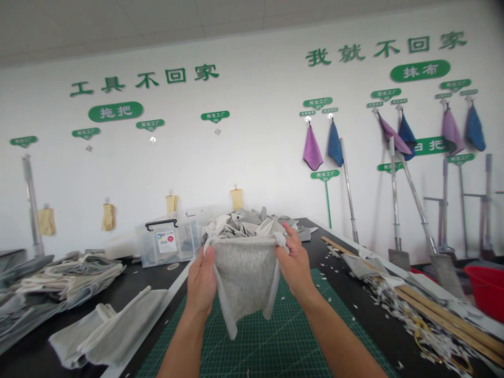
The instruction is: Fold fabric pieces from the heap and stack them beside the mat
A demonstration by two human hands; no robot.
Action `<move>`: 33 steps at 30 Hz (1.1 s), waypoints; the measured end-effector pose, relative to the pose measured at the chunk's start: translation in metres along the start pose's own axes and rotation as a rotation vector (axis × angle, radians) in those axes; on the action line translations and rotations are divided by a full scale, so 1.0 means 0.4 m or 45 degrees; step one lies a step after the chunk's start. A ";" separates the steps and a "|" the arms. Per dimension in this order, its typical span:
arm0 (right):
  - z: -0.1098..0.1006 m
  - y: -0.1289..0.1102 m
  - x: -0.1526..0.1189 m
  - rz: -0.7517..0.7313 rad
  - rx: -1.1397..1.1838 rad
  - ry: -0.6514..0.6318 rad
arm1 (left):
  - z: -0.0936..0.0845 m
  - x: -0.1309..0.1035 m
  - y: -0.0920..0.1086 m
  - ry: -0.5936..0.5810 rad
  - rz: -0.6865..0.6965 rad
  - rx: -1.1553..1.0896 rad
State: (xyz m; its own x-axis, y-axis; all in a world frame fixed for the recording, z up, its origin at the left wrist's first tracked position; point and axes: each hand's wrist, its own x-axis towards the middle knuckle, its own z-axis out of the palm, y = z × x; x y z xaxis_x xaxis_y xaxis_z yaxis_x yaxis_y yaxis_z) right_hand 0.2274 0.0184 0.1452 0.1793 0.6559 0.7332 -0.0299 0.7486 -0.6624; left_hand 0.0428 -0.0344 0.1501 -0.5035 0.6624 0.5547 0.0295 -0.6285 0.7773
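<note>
A grey cloth piece [248,275] hangs between my two hands above a green cutting mat [271,349]. My left hand [202,278] pinches its upper left corner, thumb on top. The upper right corner is gripped by my right hand [293,260], with the fingers curled behind and around it. Both lower corners dangle free over the mat. Behind the held cloth rises a heap of grey and white cloth scraps [252,223]. Two folded grey cloth pieces [122,325] lie to the left of the mat.
Stacked grey cloths [66,278] lie at the far left. A clear plastic box [169,241] stands at the back left. Wooden strips [441,315], white scraps [397,310] and yellow-handled scissors [423,336] lie on the right. A red basin [486,289] is beyond the right edge.
</note>
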 end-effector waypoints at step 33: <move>0.009 0.014 -0.003 0.266 0.253 -0.108 | 0.004 0.010 -0.023 0.205 -0.023 -0.281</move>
State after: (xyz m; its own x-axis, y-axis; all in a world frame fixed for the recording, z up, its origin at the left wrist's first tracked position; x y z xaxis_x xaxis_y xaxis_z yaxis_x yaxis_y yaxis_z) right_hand 0.2235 0.0222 0.1413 0.0666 0.7975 0.5996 -0.2509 0.5950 -0.7635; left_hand 0.0420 -0.0255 0.1457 -0.6336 0.6120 0.4733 -0.1610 -0.7027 0.6930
